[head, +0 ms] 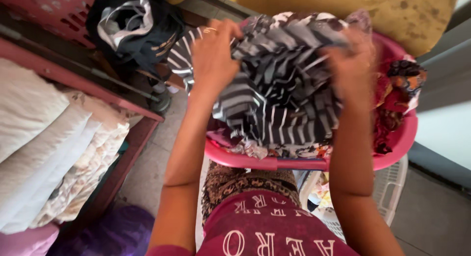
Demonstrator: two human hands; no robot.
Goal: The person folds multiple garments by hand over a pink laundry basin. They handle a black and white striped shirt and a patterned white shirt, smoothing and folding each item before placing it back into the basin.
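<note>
Both hands grip a striped cloth (279, 79) at upper center of frame, left hand (212, 55) bunching its left edge, right hand (351, 64) blurred but closed on its right side. The cloth hangs over a pink basket (392, 148) holding other clothes. Folded linens (54, 148) sit on a shelf at left, a dark garment (135, 28) at upper left.

Bare arms, no sleeves past the shoulder. Maroon tee (274, 231) with white lettering, brown patterned bottoms (235, 180), and a thin ring (210, 30) on the left hand (212, 57).
</note>
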